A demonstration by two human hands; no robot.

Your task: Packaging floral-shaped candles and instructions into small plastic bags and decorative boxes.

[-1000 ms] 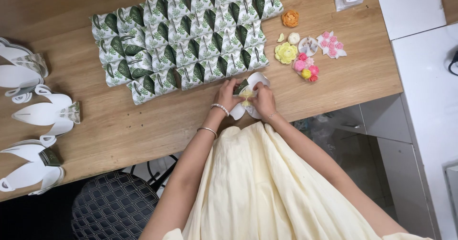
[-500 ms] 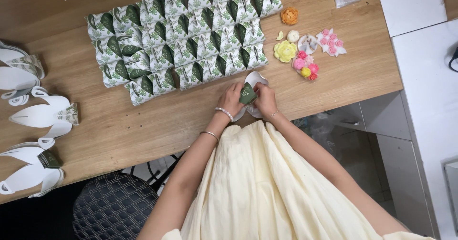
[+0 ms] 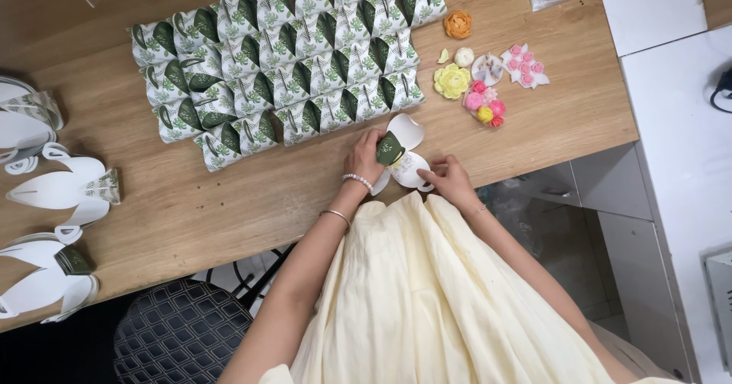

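Observation:
At the near edge of the wooden table (image 3: 229, 201) my left hand (image 3: 364, 155) and my right hand (image 3: 446, 176) hold a small paper box blank (image 3: 400, 151), white with a green leaf print. Its white curved flaps are spread open. My left hand pinches the green folded part; my right hand's fingers press on the lower white flap. Several finished leaf-print boxes (image 3: 282, 71) lie in tight rows just beyond my hands.
Flat unfolded white blanks (image 3: 53, 193) are stacked at the table's left edge. Small flower decorations (image 3: 476, 83), yellow, orange and pink, lie to the right of the rows. A black mesh chair (image 3: 183, 330) is below the table. White cabinets (image 3: 679, 125) stand at the right.
The box blank has opened out: its white flaps now spread apart. My right hand slid down to the lower flap while my left hand stays on the green part.

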